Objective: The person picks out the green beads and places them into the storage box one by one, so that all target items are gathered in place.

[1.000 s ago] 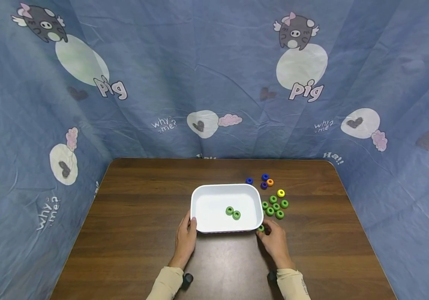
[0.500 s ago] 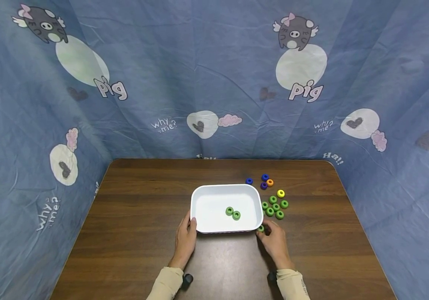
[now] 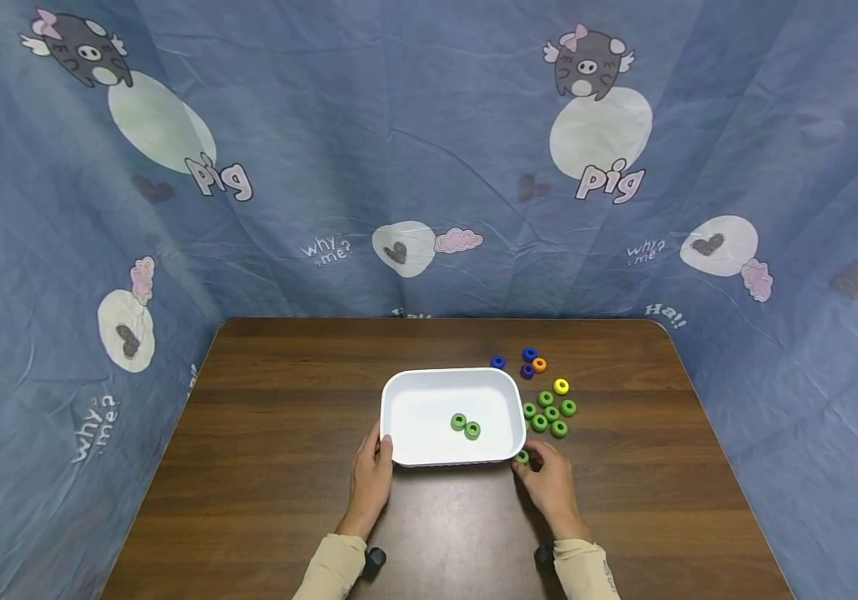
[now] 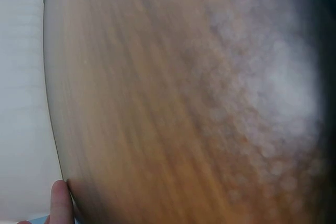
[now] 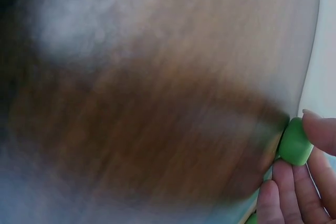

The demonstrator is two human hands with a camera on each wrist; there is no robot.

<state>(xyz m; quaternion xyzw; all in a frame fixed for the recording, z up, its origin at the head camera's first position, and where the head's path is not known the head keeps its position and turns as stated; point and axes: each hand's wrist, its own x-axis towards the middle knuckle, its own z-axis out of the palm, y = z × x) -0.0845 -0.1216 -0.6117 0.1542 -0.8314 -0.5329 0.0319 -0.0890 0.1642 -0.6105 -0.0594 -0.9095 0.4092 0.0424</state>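
A white rectangular tray [image 3: 421, 417] sits mid-table in the head view, holding two green rings, one of them a green ring [image 3: 472, 431] right of its centre. My left hand [image 3: 371, 483] grips the tray's near left corner, thumb at the rim and fingers along the outer side. At the near right corner, my right hand [image 3: 551, 485] pinches another green ring [image 5: 295, 142] between thumb and fingers, right beside the tray wall. In the left wrist view, a fingertip [image 4: 62, 203] lies against the tray's edge.
Several loose green rings [image 3: 552, 413] lie just right of the tray. Behind them are a yellow ring [image 3: 561, 387], an orange ring [image 3: 539, 365] and dark blue rings [image 3: 530, 354]. The wooden table [image 3: 271, 400] ends at a patterned blue cloth [image 3: 324, 150].
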